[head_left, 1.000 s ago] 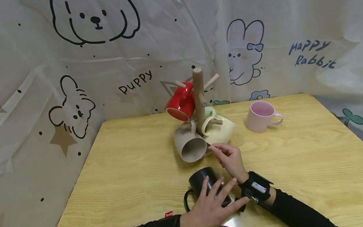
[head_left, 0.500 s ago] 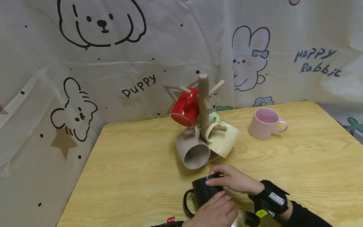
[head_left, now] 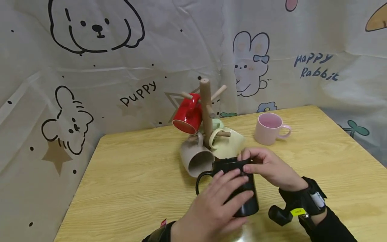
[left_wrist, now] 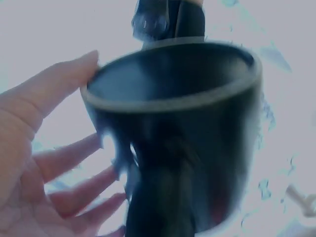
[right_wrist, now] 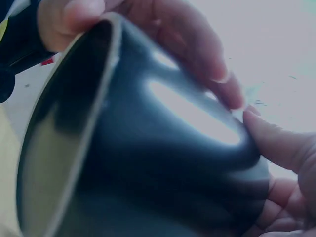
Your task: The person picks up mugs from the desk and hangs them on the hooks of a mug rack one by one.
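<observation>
Both hands hold a black mug (head_left: 249, 205) in front of the wooden mug tree (head_left: 206, 111). My left hand (head_left: 211, 208) grips its side, fingers across the wall; the left wrist view shows the thumb at the rim of the mug (left_wrist: 217, 138). My right hand (head_left: 272, 169) pinches the far, closed end between thumb and fingers. In the right wrist view the mouth of the mug (right_wrist: 148, 148) faces away from that hand. The handle (head_left: 203, 178) sticks out to the left. On the tree hang a red mug (head_left: 187, 114), a taupe mug (head_left: 187, 151) and a pale yellow mug (head_left: 232, 143).
Partly hidden behind the trunk is a light green mug (head_left: 217, 124). A pink mug (head_left: 267, 129) stands upright on the wooden table (head_left: 136, 188), right of the tree. Bare pegs jut from the trunk's upper part. A printed cloth (head_left: 136, 67) hangs behind the table.
My right hand has come from beside the hanging mugs to the black mug's closed end. The left hand has gone from spread over it to gripping it. The mug has moved up and right.
</observation>
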`<state>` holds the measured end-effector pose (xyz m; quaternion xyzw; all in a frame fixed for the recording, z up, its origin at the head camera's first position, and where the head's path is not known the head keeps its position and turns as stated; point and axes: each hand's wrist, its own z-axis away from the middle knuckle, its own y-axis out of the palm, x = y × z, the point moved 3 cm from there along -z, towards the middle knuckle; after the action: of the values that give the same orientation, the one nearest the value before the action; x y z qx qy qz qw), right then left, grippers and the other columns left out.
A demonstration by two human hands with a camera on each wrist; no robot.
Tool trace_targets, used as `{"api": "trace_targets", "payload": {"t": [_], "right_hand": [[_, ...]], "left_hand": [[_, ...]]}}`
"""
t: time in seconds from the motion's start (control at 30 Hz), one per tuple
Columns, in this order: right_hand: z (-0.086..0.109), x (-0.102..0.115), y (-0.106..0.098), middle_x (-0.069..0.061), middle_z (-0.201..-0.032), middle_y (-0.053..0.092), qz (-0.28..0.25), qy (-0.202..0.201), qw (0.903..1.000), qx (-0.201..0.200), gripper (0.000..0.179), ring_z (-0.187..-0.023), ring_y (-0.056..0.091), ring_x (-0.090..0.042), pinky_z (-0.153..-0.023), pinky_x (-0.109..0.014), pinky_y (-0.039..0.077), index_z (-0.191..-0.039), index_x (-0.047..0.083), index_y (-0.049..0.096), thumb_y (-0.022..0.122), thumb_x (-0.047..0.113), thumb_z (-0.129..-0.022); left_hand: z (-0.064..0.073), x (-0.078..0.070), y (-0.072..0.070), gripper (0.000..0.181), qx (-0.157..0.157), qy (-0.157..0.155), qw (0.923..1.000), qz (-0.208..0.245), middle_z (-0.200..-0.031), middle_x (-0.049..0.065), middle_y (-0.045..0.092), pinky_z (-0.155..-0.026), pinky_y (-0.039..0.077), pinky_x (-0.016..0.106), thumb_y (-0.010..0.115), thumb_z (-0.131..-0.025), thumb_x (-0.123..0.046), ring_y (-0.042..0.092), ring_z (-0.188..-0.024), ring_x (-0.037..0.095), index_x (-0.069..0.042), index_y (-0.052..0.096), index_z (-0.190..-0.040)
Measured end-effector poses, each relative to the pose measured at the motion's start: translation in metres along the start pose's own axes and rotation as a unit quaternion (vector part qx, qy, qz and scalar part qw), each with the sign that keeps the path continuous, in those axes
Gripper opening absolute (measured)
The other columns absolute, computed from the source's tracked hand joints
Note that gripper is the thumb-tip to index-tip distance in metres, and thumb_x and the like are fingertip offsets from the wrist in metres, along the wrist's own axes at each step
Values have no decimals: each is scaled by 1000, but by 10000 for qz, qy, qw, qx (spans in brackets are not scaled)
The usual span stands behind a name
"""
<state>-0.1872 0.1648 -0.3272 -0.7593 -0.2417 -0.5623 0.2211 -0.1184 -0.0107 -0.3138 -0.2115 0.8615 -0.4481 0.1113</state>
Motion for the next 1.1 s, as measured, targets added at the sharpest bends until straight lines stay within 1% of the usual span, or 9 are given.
{"api": "trace_targets", "payload": {"t": [0.17, 0.23, 0.3, 0.4, 0.63, 0.73, 0.8, 0.93, 1.1], "right_hand": [[0, 3, -7, 4, -89, 51, -604, -611, 9961, -181, 19, -85, 47, -14, -70, -25, 42, -88, 14, 56, 45, 0, -93], [-2, 1, -7, 3, -89, 50, -917, -805, 9923, -227, 18, -85, 46, -13, -72, -24, 42, -89, 13, 56, 44, 1, -94], [-4, -1, -7, 2, -91, 51, -1202, -1049, 9868, -271, 19, -88, 46, -13, -75, -23, 42, -90, 12, 57, 42, 1, -95], [-5, -5, -7, 2, -96, 53, -1409, -1369, 9797, -391, 19, -93, 47, -12, -78, -21, 44, -93, 12, 58, 42, 1, -95], [-6, -6, -6, 3, -98, 55, -1225, -1806, 9715, -929, 19, -94, 49, -11, -78, -20, 46, -95, 12, 60, 44, 1, -95], [-10, -5, -4, 4, -99, 57, -1068, -1859, 9669, -1383, 16, -96, 51, -10, -81, -20, 47, -95, 14, 61, 47, 5, -94], [-13, -3, -3, 4, -102, 57, -1031, -1831, 9629, -1695, 13, -102, 52, -10, -85, -20, 47, -95, 15, 62, 51, 8, -93], [-18, 4, -4, 2, -117, 53, -1060, -1548, 9581, -2166, 10, -111, 51, -11, -90, -21, 47, -99, 17, 58, 60, 14, -89], [-26, 7, -9, -3, -129, 42, -1224, -636, 9681, -2093, 66, -109, 51, -12, -88, -24, 48, -132, 15, 36, 73, 27, -79]], "left_hand": [[9, 18, -13, 92, -377, -1412, 9873, 622, -140, 7, 39, -98, 43, 43, 80, -62, -49, 39, -129, 23, -14, 39, -137], [15, 26, -11, 95, -411, -2101, 9687, 1257, -138, 6, 40, -93, 48, 37, 81, -63, -44, 46, -122, 18, -15, 33, -140], [20, 35, -8, 84, -400, -2769, 9362, 2128, -129, 5, 48, -85, 51, 31, 79, -69, -35, 56, -107, 13, -14, 35, -137], [25, 47, -2, 50, -385, -3493, 8617, 3660, -106, 7, 61, -78, 53, 25, 68, -83, -21, 63, -86, 9, -7, 45, -126], [12, 61, 2, 15, -669, -4042, 6401, 6500, -74, -1, 43, -81, 50, 23, 40, -99, -13, 51, -69, 5, 1, 45, -101], [2, 64, -4, 11, -1227, -4152, 5860, 6849, -71, -3, 33, -77, 44, 19, 36, -100, -13, 37, -63, 6, -5, 43, -98], [-4, 65, -9, 12, -1496, -4163, 5740, 6891, -71, -3, 31, -73, 39, 20, 36, -100, -16, 33, -61, 7, -8, 44, -96], [-17, 70, -18, 15, -1773, -4004, 5790, 6878, -67, -3, 32, -71, 36, 21, 33, -101, -15, 30, -58, 9, -9, 46, -95], [-43, 84, -22, 20, -1900, -3602, 5891, 6979, -63, -3, 31, -71, 35, 22, 33, -100, -14, 29, -56, 10, -11, 51, -91]]}}
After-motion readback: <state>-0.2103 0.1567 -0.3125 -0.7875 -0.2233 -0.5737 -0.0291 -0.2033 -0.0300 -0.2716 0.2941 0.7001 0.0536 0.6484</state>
